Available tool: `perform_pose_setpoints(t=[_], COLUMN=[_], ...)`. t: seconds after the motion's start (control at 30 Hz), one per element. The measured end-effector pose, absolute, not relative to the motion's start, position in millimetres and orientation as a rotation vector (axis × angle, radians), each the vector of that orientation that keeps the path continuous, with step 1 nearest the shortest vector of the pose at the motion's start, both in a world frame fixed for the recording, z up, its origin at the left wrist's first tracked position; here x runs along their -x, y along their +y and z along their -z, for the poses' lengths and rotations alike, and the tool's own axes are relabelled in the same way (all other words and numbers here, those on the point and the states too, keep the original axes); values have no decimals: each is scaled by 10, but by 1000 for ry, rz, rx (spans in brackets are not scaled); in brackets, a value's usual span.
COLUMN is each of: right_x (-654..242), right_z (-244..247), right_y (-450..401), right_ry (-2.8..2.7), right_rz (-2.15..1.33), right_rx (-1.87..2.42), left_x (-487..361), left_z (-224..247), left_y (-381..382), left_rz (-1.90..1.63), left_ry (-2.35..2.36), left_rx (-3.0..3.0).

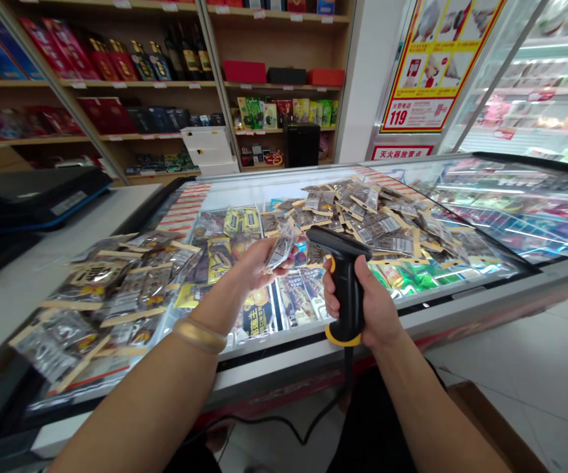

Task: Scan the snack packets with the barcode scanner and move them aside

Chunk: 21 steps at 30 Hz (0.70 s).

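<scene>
My right hand [377, 305] is wrapped round the grip of a black and yellow barcode scanner [347, 289], whose head points left. In front of that head, my left hand [259, 263] grips a small clear snack packet [282, 246]; its label is too blurred to read. Both hands are above the glass top of a chest freezer [313, 325]. A heap of similar brown packets [377, 220] lies on the glass behind the scanner. Another pile of packets [126, 289] lies to the left of my left arm.
The scanner's black cable [303, 437] hangs down and loops left below the freezer edge. A counter with a black device [32, 200] stands at the left. Shelves [284, 85] with boxes and bottles line the back. A cardboard box [490, 427] sits on the floor at the lower right.
</scene>
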State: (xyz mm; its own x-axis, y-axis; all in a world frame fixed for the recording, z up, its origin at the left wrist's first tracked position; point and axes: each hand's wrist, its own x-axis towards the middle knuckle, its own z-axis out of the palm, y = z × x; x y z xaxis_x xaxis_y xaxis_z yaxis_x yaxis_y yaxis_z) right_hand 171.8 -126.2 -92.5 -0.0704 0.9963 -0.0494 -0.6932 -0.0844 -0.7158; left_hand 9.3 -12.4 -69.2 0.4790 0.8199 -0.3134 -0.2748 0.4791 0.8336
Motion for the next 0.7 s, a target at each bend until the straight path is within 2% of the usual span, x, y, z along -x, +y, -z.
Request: perform_pose_setpoints(t=[0.47, 0.7], right_x=[-1733, -1506], right_z=[956, 598], right_y=[-1290, -1175], right_ry=[-659, -765], right_rz=[-1524, -1500], right_rx=[658, 636], left_x=[-105, 167], left_z=[725, 438], left_y=[-100, -159], left_rz=[-737, -975], left_ry=[802, 854], left_rx=[-853, -864])
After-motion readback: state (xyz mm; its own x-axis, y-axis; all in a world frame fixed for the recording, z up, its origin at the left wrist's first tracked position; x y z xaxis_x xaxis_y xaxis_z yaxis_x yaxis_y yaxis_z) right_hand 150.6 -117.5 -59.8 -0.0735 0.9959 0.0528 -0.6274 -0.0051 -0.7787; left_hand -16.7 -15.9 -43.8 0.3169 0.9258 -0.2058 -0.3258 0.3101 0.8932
